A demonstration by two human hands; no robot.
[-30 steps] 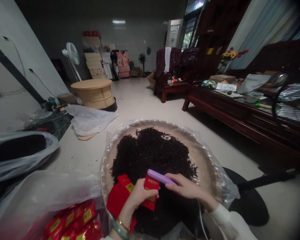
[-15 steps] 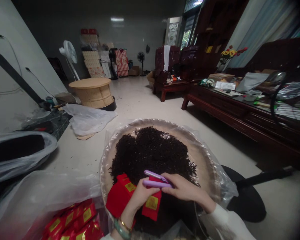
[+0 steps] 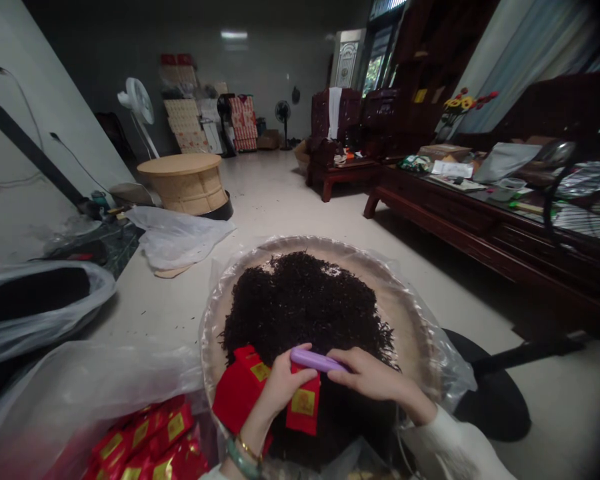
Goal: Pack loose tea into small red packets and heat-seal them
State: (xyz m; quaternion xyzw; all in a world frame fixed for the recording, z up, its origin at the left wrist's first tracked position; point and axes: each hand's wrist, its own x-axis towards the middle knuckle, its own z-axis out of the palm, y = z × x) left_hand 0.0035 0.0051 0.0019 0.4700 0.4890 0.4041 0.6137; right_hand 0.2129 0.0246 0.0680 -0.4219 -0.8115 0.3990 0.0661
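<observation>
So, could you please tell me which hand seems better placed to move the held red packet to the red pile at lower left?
Probably the left hand: it holds the red packet and is nearer the red pile. The right hand grips the purple tool lying across the packet's top.

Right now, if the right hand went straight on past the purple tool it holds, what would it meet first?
Probably the red packet at the purple tool, with the left hand holding it just beyond, though depth is hard to judge.
</observation>
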